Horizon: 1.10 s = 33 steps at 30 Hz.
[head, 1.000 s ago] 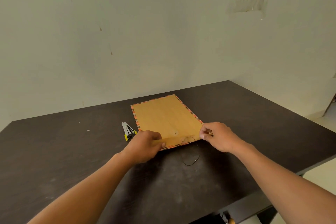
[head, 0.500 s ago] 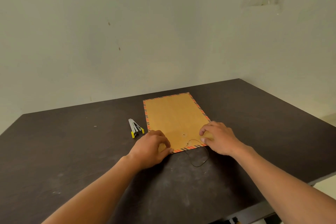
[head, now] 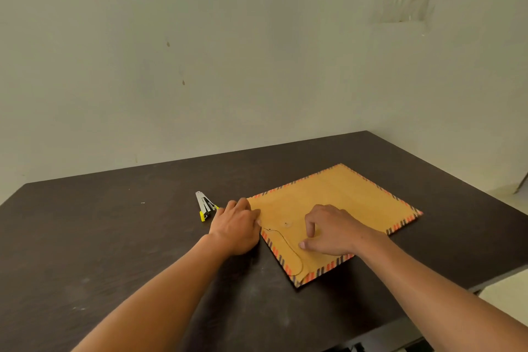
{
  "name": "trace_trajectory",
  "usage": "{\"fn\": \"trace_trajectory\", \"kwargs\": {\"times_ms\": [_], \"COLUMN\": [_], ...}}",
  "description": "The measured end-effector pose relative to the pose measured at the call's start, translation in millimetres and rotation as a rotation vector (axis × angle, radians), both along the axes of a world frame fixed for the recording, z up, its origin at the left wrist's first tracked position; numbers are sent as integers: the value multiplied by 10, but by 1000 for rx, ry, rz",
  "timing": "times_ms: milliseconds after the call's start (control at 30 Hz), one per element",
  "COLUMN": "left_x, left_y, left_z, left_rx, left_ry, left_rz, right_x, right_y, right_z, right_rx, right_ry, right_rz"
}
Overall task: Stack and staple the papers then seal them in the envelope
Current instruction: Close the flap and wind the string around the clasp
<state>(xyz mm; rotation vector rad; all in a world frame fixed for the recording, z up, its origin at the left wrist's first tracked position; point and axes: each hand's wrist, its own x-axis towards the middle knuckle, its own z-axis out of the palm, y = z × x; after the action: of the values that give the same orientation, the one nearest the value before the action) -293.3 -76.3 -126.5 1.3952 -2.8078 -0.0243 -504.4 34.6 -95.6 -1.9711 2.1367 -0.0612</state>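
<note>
A brown envelope (head: pixel 343 203) with a red and dark striped border lies flat on the dark table (head: pixel 114 237), its long side running to the right. Its flap is folded down at the left end, with a round button (head: pixel 286 223) and a thin black string (head: pixel 288 248) lying loose across it. My left hand (head: pixel 235 226) presses on the envelope's left edge by the flap. My right hand (head: pixel 328 230) rests on the envelope with fingers curled, just right of the button. No papers are visible. A small silver and yellow stapler (head: pixel 206 206) lies left of my left hand.
A pale wall stands behind the table. The table's right edge (head: pixel 485 280) and near edge drop off to a light floor.
The envelope has turned from pointing away from me to lying sideways toward the right. The flap is now folded flat, and my right hand has moved onto the envelope near the button.
</note>
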Motion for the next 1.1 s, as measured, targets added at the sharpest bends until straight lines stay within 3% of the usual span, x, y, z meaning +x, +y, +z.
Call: {"fn": "trace_trajectory", "kwargs": {"times_ms": [167,333,500,700,867,1100], "left_x": [-151,-120,-25,-15,-11,23], "left_y": [-122,-90,66,283,295,166], "left_z": [2,7,87,30,-85,-149], "left_rx": [150,105,-40,1,-114,-15], "left_ry": [122,312,372,209,38,52], "left_rz": [-30,-27,-76,-180,-130,-86], "right_x": [42,167,347,382,411,333], "right_y": [7,-98,-185,-243,-248,-293], "right_z": [76,-22,-71,-79,-55,-32], "right_rx": [87,93,-69,-26,-72,-210], "right_ry": [-33,-128,134,157,133,-19], "right_rz": [72,-65,-91,-174,-257,-195]}}
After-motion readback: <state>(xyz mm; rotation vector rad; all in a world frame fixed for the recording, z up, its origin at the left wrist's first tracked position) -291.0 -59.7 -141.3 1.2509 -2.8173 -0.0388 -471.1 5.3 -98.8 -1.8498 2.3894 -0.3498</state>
